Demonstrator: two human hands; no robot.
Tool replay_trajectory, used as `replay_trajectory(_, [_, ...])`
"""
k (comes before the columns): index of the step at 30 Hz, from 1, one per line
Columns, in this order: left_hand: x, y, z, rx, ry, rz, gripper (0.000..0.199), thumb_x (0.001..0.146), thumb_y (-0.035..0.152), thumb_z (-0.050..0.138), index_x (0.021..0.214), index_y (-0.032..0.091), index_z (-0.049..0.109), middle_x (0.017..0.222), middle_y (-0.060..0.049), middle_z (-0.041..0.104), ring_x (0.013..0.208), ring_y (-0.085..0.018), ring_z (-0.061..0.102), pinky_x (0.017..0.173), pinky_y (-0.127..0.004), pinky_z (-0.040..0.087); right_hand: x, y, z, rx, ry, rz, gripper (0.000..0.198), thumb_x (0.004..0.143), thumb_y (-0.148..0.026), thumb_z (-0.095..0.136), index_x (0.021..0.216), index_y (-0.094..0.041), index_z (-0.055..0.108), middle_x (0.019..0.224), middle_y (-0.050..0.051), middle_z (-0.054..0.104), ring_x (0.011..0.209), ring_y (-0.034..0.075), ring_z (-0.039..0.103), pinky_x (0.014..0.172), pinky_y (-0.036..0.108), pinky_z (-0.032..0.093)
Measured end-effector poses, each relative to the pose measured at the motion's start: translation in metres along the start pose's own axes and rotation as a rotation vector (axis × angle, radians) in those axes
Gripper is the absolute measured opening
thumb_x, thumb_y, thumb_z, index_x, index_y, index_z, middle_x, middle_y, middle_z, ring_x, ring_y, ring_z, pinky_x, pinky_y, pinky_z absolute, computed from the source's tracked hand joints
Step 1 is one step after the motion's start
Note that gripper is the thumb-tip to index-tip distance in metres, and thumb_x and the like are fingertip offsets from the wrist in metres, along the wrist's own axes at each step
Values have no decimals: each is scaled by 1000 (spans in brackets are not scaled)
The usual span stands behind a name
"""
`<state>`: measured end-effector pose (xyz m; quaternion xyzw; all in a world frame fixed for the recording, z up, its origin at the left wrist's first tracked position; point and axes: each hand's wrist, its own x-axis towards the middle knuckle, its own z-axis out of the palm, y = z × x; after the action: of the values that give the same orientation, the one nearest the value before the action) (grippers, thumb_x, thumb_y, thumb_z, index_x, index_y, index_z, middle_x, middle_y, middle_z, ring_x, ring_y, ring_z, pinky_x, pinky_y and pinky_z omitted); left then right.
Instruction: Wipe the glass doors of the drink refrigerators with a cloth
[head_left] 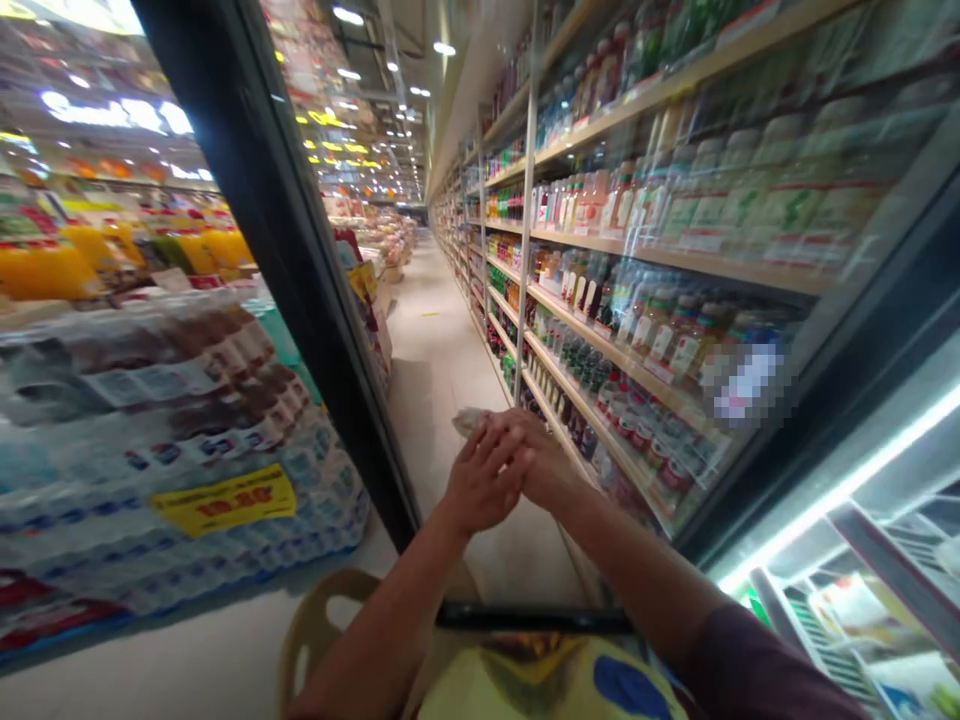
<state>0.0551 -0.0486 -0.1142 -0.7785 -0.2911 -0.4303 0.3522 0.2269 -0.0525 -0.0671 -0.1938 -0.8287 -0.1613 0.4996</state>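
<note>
My left hand (486,478) lies over the fingers of my right hand (546,458), its own fingers stretched and slightly apart. Beneath my right hand, a crumpled pale cloth (468,421) sticks out on the left; most of it is covered. Both hands are in front of a glass door pane in a black frame (300,270), near its lower part. Whether they press on the glass is hard to see. Below my forearms are a tan plastic piece with cut-out openings (337,590) and a yellow package with a blue patch (555,685).
Bottle-filled shelves (577,240) run along the right of the aisle (431,300). Stacked drink packs (150,410) with a yellow price sign (229,500) stand at left. A lit fridge interior (862,600) is at lower right, beside the door frame.
</note>
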Motion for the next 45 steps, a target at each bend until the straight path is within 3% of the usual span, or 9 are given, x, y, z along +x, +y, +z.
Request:
replay_trajectory(6, [4,17,7,133,-135,-8,46,101,30,49,146,23,56,154,-8,52,157,-28,25,127,-45,24,-43,26,-38,-337,42,94,62,98,-18,52,158,-16,37,146,15,60,146,27,46,124,47,37])
replay_trajectory(12, [-2,-12,-4,138,-101,114,47,98,18,50,144,30,59,143,-1,63,149,-15,40,131,-32,10,-82,45,-23,-793,88,79,61,96,-32,59,154,-16,46,136,14,68,135,27,59,132,43,11])
replay_trajectory(19, [98,-81,-44,207,39,-376,59,104,35,40,159,16,36,167,-14,30,160,-34,10,128,-63,2,-83,48,-18,-738,90,137,62,96,-31,60,156,-23,44,138,10,67,133,24,61,130,40,16])
replay_trajectory(24, [-9,-25,-3,203,1,-213,55,100,30,52,153,15,48,154,-18,50,160,-29,7,130,-54,2,-82,47,-18,-776,83,115,55,96,-32,59,150,-22,53,137,11,68,134,25,60,130,41,15])
replay_trajectory(27, [-56,-15,9,144,-81,-40,44,96,28,60,140,29,62,135,-8,68,155,-23,31,132,-44,8,-80,47,-18,-759,99,94,53,95,-30,60,147,-20,56,135,11,69,137,25,57,131,41,14])
replay_trajectory(30, [-22,-53,-8,195,-71,-117,46,99,35,53,145,29,57,144,-9,61,154,-26,33,131,-49,9,-78,47,-19,-775,105,84,51,95,-30,60,144,-17,59,132,12,71,135,25,58,131,41,15])
replay_trajectory(34, [47,-98,-32,244,52,-354,64,105,44,31,161,13,30,168,-19,25,160,-35,8,128,-62,8,-77,48,-19,-811,98,79,49,95,-31,60,142,-16,60,130,13,72,134,25,60,131,42,15])
replay_trajectory(42, [-71,-13,16,250,-103,-126,41,101,32,48,137,18,62,138,-14,64,160,-26,7,132,-52,5,-82,49,-16,-797,104,93,54,95,-32,59,147,-19,55,134,12,70,136,26,59,131,43,16])
replay_trajectory(45, [-43,-36,6,251,-66,-115,45,102,36,47,143,20,58,145,-13,60,160,-25,12,132,-51,4,-82,49,-17,-812,87,97,56,95,-32,59,149,-21,53,135,11,69,134,26,60,131,43,17])
